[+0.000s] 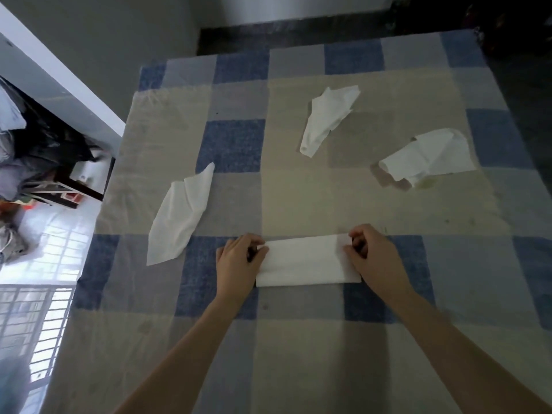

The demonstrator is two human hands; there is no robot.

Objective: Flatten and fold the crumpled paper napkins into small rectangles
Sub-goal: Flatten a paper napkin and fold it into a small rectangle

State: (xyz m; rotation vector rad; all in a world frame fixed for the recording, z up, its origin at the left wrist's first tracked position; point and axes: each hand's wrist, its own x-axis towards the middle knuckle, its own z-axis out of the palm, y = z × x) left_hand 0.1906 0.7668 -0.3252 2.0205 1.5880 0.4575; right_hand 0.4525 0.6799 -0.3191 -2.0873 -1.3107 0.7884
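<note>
A white napkin folded into a long flat rectangle (307, 261) lies on the checked cloth in front of me. My left hand (237, 261) pinches its left end and my right hand (373, 255) pinches its right end, both with fingers curled on the paper. Three crumpled white napkins lie farther out: one at the left (182, 213), one at the upper middle (325, 118), and one at the right (430, 156).
The surface is covered with a blue, grey and beige checked cloth (298, 339). Its left edge drops to a white tiled floor with dark furniture and bags (44, 162). A dark floor lies beyond the far and right edges.
</note>
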